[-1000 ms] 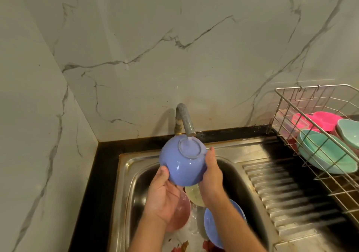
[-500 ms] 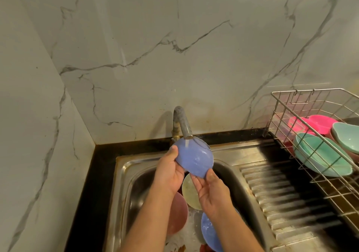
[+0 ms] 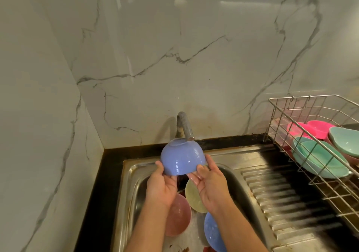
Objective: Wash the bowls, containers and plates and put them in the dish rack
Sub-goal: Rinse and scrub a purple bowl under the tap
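Blue bowl (image 3: 183, 158) sits upside down at the centre of the frame, just under the spout of the grey tap (image 3: 185, 127), its foot ring uppermost and water beading on its side. Both hands carry it over the steel sink (image 3: 229, 166). The left hand (image 3: 161, 187) grips its lower left rim, thumb on the outside and fingers curled beneath. The right hand (image 3: 210, 183) holds the lower right rim with its thumb laid along the wall and the wet palm turned up below.

Lower in the basin lie a pink bowl (image 3: 178, 219), a pale yellow dish (image 3: 194, 197) and a second blue dish (image 3: 212, 232), partly hidden by the forearms. At the right edge, the wire dish rack (image 3: 281, 119) stands on the ribbed drainboard (image 3: 281, 203) and holds teal plates (image 3: 320, 160) and a pink plate (image 3: 314, 130) leaning on edge.
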